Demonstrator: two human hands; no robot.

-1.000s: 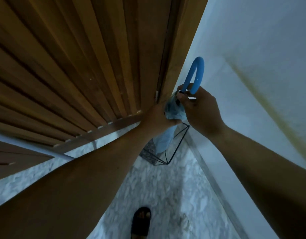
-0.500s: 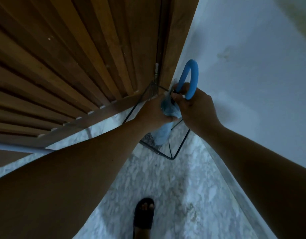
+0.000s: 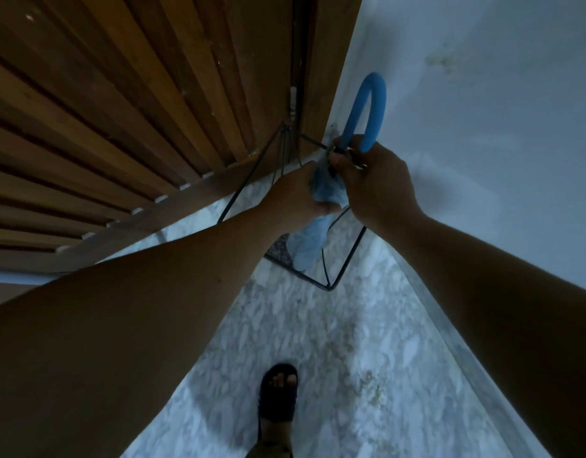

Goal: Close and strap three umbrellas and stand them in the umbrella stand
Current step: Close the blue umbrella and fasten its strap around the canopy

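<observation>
Head view: umbrella upright, handle up.

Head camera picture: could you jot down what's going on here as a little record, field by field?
Held item: light blue umbrella, folded, with curved blue handle on top
Left hand: grips the bunched canopy
Right hand: pinches near the base of the handle
Umbrella stand: black wire frame on the floor in the corner; the umbrella's lower end is inside it
Surroundings: slatted wooden door, white wall, marble floor
Also seen: foot in black sandal
</observation>
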